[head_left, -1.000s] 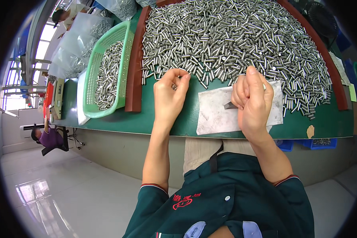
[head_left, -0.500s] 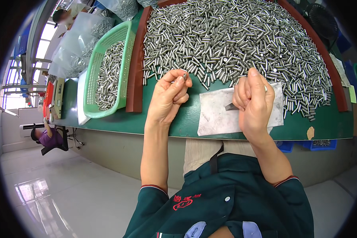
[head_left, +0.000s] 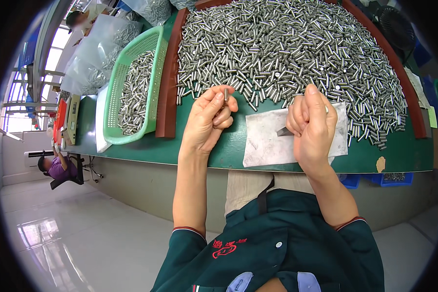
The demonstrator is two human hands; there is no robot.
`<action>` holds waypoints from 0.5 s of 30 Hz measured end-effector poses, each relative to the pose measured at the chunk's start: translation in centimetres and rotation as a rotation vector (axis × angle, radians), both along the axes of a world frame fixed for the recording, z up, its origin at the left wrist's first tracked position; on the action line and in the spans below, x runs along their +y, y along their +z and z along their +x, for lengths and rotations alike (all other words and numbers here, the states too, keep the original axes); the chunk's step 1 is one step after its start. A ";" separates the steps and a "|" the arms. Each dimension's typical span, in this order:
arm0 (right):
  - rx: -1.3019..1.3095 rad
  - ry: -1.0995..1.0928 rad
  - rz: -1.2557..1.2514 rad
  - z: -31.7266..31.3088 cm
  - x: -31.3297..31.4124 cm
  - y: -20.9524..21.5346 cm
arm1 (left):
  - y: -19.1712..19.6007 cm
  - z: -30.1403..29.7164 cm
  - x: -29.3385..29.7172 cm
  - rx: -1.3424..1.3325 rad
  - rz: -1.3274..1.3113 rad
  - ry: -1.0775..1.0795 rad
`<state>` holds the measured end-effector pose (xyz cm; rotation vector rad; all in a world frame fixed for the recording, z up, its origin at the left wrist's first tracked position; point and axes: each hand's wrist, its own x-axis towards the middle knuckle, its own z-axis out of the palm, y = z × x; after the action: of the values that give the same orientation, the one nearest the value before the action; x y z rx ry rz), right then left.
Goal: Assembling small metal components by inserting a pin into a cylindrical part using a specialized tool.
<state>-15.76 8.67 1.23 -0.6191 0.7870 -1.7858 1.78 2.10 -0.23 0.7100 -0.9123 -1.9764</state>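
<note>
Between the thumb and forefinger of my left hand (head_left: 206,117), a short metal pin (head_left: 226,94) stands nearly upright above the table's near part. My right hand (head_left: 314,126) is closed around a small tool with a flat dark blade (head_left: 283,131); its handle is mostly hidden in the fist. Under that hand lies a smudged white cloth (head_left: 265,146). Just beyond both hands spreads a wide heap of loose metal pins (head_left: 287,48) on the green table (head_left: 224,151). The blade is apart from the held pin.
Left of a red-brown rail (head_left: 166,97) stands a green plastic basket (head_left: 113,104) partly filled with pins. Clear bags (head_left: 90,53) of pins and a scale (head_left: 72,119) are farther left. Another red-brown rail (head_left: 409,92) bounds the heap at right. A seated person (head_left: 62,168) is far left.
The pin in my left fingers has turned from pointing end-on to standing nearly upright, showing its side. My right hand and its tool have hardly moved.
</note>
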 end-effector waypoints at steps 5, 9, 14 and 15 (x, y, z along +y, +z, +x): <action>0.014 -0.006 -0.001 0.0 0.0 0.1 | 0.1 0.1 -0.2 0.051 0.079 -0.008; 0.021 -0.006 -0.002 0.0 0.0 0.0 | 0.1 0.1 -0.2 0.054 0.090 -0.002; 0.018 -0.002 -0.001 0.1 -0.1 0.0 | 0.1 0.3 -0.1 0.039 0.117 0.015; 0.019 -0.004 -0.001 0.0 0.0 0.0 | 0.0 0.2 -0.1 0.040 0.117 0.012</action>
<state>-15.74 8.62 1.23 -0.6365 0.8006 -1.7867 2.03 1.95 -0.19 0.7375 -0.7719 -2.0391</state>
